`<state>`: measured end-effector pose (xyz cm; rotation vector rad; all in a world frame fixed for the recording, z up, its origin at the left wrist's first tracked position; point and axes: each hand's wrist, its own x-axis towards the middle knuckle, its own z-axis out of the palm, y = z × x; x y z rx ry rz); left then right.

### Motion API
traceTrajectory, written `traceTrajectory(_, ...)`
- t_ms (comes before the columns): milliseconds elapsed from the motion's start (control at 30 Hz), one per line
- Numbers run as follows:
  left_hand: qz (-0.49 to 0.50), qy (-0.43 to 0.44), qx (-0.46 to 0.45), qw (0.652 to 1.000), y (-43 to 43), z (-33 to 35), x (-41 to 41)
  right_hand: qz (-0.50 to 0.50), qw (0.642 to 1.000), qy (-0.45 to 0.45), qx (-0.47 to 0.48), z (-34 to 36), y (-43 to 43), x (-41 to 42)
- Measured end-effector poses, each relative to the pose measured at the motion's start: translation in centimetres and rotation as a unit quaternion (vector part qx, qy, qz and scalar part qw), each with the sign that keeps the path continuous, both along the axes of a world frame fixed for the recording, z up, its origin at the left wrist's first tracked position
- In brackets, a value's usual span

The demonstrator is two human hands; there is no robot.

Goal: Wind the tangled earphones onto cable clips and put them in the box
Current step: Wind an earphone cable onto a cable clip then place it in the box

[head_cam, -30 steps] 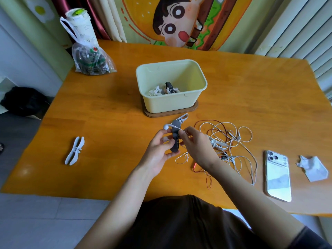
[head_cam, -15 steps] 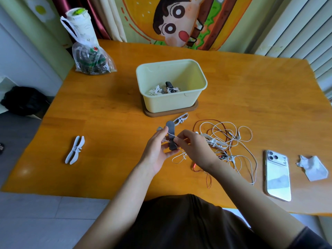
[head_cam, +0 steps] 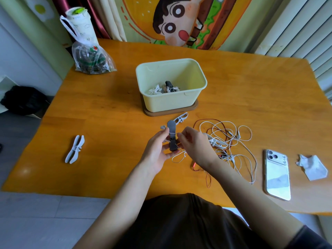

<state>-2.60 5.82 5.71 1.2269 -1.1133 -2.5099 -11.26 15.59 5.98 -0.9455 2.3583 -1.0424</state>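
Orange wood table (head_cam: 251,97) carries everything. Pale yellow box (head_cam: 167,103) sits mid-table on a brown base (head_cam: 170,112), w/ wound earphone bundles (head_cam: 165,88) already at its bottom. Clear plastic bag (head_cam: 91,60) at far left corner. Tangled earphones (head_cam: 231,141), white & red cables, sprawl right of centre. Phone (head_cam: 277,174) lies face down further right. Left hand (head_cam: 158,150), above the near side, has fingers & thumb curled round a dark cable clip (head_cam: 172,133), held upright. Right hand (head_cam: 195,146) pinches white cable at that clip's waist; loose loops hang below. Tangle clip (head_cam: 216,142), white, lies among the cables; box-side clip (head_cam: 181,118) just in front of the base; far-left clip (head_cam: 75,149) alone. Crumpled paper (head_cam: 312,167) right of phone. Earbud (head_cam: 162,127) pokes out left of dark clip's top.
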Motion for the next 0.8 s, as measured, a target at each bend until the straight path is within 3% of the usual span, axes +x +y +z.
traceTrajectory(267,0.035,0.006,0.049,0.998,0.1,0.1,0.0,0.02,0.998,-0.037,0.037,0.4,0.0,-0.1)
traceTrajectory(500,0.03,-0.011,0.018,0.999,0.4,0.2,-0.1,0.018,0.998,-0.031,0.049,0.4,-0.2,0.3)
traceTrajectory(800,0.014,-0.043,-0.001,0.999,0.5,-0.7,0.0,0.041,0.988,-0.064,0.134,-0.5,0.0,0.7)
